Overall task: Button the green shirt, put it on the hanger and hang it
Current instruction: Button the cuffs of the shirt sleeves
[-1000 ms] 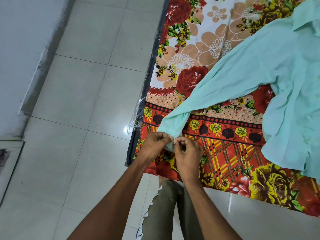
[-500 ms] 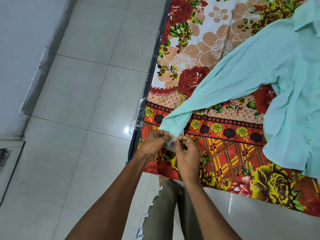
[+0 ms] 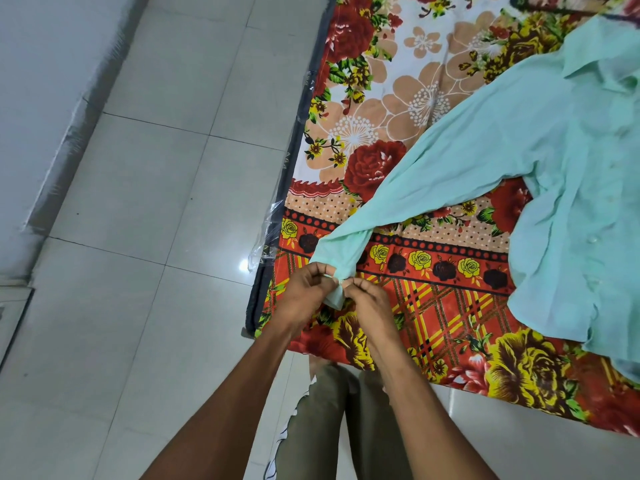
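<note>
Green shirt (image 3: pixel 571 188): thin, limp, light. We pinch its cuff (image 3: pixel 337 292) with left hand (image 3: pixel 304 296) and right hand (image 3: pixel 369 303); collar looks best for lifting.

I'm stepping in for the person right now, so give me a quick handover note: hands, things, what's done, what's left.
Left hand and right hand both pinch the sleeve cuff of the green shirt at the mattress corner.
The shirt lies spread on the floral bedsheet.
Done: cannot tell; the front placket looks closed, but its buttons are too small to judge.
Left: finish the cuff, check the buttons, put the shirt on a hanger, hang it. No hanger clearly in view.
</note>
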